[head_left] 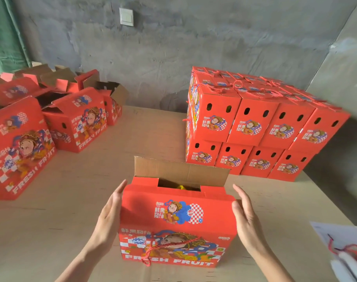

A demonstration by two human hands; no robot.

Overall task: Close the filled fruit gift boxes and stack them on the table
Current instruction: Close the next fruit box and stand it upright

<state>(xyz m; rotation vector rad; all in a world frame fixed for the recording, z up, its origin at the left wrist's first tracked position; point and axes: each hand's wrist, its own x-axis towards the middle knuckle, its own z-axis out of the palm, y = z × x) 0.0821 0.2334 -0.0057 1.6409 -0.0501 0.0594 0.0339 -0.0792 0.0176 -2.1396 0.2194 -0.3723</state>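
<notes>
Box in hand: red fruit gift box (177,220), at the middle of the table's near edge, right in front of me; front lid panel is folded down, rear flap (179,169) stands upright with its brown inside showing, so it's not closed yet; something yellow (181,187) shows through the gap, probably the fruit; view too dark to confirm.

Handling, my estimate: corrugated card, stiff in the walls, weak at the flaps; filled, so likely heavy and bottom-loaded; fruit bruises, so no dropping or tipping. Best hold is both end walls, low down, palms flat, squeezing inward; I wouldn't trust the red rope handle (153,249), which hangs loose down the front face.

Left hand (110,216): fingers straight and pressed together, palm facing the box's left end wall, at or just touching it; nothing gripped. Right hand (244,216): fingers straight, slightly spread, palm facing the right end wall; thumb just at the top right corner, rest of the hand just beside the wall; holds nothing.

Near right corner of the table (145,139): white sheet (336,237) with more red cords (354,251) on it.

Left edge: open boxes (76,123) in a row, flaps up, waiting.

Far right corner: stack of closed boxes (255,123), two layers high, several rows deep, ropes on top; destination for this one. Well apart from the box in hand, so it needs a lift-and-carry across.
</notes>
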